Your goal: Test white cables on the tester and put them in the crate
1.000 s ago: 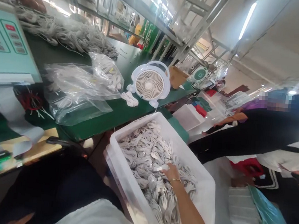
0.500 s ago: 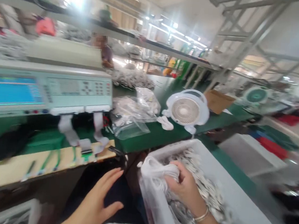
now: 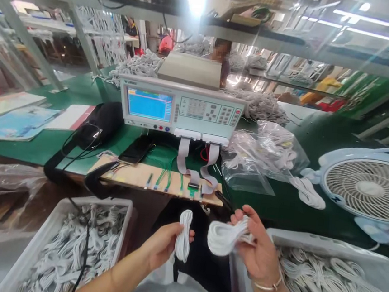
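My left hand [image 3: 165, 245] is closed round a small coiled bundle of white cable [image 3: 183, 236], held upright between thumb and fingers over my lap. Just to its right, my right hand [image 3: 257, 242] grips a thicker looped white cable bundle [image 3: 222, 237], and its loops stick out to the left. The two bundles are apart. Beyond the hands lies a wooden board [image 3: 141, 172] with small connectors along its front edge. Flat grey ribbon cables [image 3: 183, 152] run from it up to a tester with a blue screen [image 3: 149, 104]. The connector ends of both bundles cannot be made out.
A white bin [image 3: 127, 217] of coiled cables stands at my left, another bin [image 3: 312, 240] of cables at my right. On the green table [image 3: 190, 199] are a fan [image 3: 369, 188], clear plastic bags [image 3: 251, 178] and papers [image 3: 16, 119]. A person [image 3: 225, 71] sits behind the tester.
My view has swung left. My right hand has brought its cable bundle away from the right bin to over my lap. My left hand, open and bare before, now holds a smaller bundle.
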`<state>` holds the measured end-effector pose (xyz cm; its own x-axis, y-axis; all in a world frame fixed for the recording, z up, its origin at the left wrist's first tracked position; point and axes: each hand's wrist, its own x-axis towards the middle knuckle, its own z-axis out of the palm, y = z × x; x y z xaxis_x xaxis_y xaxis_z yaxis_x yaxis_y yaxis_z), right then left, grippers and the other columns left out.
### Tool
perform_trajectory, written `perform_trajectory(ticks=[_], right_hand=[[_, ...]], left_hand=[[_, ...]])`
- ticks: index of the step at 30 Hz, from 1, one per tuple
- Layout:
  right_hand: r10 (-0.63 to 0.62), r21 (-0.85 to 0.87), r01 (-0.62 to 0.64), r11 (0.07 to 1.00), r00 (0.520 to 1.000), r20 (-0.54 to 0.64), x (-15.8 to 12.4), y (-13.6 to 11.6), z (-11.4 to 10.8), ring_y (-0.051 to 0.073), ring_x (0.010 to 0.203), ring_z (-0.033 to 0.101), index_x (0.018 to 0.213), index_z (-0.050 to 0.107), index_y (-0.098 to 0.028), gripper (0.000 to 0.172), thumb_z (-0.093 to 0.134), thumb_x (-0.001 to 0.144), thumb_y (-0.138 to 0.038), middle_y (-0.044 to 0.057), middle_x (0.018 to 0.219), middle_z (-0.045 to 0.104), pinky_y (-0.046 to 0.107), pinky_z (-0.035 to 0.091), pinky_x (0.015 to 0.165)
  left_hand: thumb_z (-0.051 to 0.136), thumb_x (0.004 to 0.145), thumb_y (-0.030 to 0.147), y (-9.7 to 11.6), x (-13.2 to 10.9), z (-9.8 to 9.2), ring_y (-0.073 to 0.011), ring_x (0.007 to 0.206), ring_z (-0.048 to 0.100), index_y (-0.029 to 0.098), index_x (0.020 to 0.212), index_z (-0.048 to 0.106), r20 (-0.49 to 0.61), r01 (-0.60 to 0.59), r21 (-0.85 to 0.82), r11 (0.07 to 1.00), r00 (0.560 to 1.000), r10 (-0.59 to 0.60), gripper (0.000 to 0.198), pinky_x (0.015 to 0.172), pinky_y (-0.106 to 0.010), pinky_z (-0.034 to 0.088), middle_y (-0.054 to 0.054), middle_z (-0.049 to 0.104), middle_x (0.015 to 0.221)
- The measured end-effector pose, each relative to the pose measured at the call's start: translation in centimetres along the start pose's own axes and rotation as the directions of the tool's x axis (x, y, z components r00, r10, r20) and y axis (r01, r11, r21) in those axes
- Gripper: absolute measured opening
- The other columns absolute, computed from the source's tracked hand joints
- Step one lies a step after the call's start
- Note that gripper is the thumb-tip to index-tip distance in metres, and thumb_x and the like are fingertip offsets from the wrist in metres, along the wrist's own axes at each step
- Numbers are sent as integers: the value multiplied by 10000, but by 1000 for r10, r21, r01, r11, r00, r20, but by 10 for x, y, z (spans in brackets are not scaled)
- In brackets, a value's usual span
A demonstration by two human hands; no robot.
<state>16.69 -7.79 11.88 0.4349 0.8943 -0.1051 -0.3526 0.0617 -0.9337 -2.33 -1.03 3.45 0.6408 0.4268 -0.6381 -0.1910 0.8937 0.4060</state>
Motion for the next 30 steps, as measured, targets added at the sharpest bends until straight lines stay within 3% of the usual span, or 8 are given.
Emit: perform_trajectory(ticks=[3, 6, 10, 14, 21, 25, 27, 30], right_hand=[[208, 21, -209, 978, 977, 41, -4, 29, -2, 124, 490, 470, 792, 516, -235, 167, 504, 734, -392, -8, 631, 487, 250, 396, 439], [298, -262, -260, 929, 948, 115, -11, 51, -4, 115, 446, 452, 823, 528, -206, 173, 529, 730, -352, -27, 567, 483, 230, 356, 413], [39, -775, 154, 612, 974, 224, -21, 70, 3, 159, 620, 530, 978, 537, -221, 249, 531, 739, -287, -13, 639, 554, 295, 414, 639], [-139, -838, 396, 375, 918, 372, -28, 81, 17, 163, 688, 541, 962, 516, -231, 201, 504, 763, -262, 14, 751, 567, 275, 425, 642], [-272, -820, 425, 383, 901, 339, -20, 74, 18, 179, 798, 564, 858, 515, -227, 94, 434, 813, -247, 39, 852, 585, 269, 422, 700], [-203, -809, 324, 490, 945, 256, -19, 69, 15, 180, 684, 580, 784, 529, -231, 69, 480, 786, -280, 3, 729, 601, 264, 424, 642], [-158, -771, 270, 577, 963, 219, -18, 67, 16, 185, 681, 586, 775, 525, -239, 71, 486, 784, -297, -1, 721, 610, 260, 434, 640], [-121, -702, 231, 674, 972, 203, -15, 66, 20, 178, 739, 600, 871, 502, -256, 91, 460, 805, -302, 3, 801, 632, 236, 457, 655]], left_hand=[[592, 676, 169, -1, 9, -6, -180, 719, 608, 112, 832, 528, -49, -64, -115, 991, 997, 58, 178, 628, -279, 484, -94, 634, 812], [607, 676, 152, -3, 17, -8, -170, 659, 610, 109, 795, 516, -91, -107, -202, 974, 992, 90, 156, 644, -312, 499, -72, 629, 726], [573, 704, 93, -2, 23, -1, -144, 683, 607, 95, 793, 510, -165, -192, -374, 907, 976, 138, 110, 688, -286, 507, -62, 618, 726], [533, 739, 110, -4, 22, 6, -138, 637, 602, 98, 733, 500, -121, -122, -461, 879, 990, 74, 36, 639, -258, 521, -52, 596, 663], [616, 678, 307, -22, 15, -8, -148, 742, 587, 87, 829, 544, -14, 135, -205, 969, 990, -141, 276, 702, -246, 481, -73, 595, 735], [707, 566, 294, -22, 9, -6, -202, 1037, 469, 182, 1023, 506, -70, -276, 220, 936, 952, 297, 512, 881, -300, 364, -83, 564, 1015], [690, 592, 253, -17, 4, 4, -198, 1117, 399, 216, 1120, 454, 131, -476, 311, 822, 879, 459, 580, 939, -284, 295, -82, 504, 1143], [529, 739, 293, -6, -8, 25, -195, 1083, 437, 188, 1169, 436, 479, -538, 300, 788, 799, 363, 452, 938, -271, 293, -105, 482, 1181]])
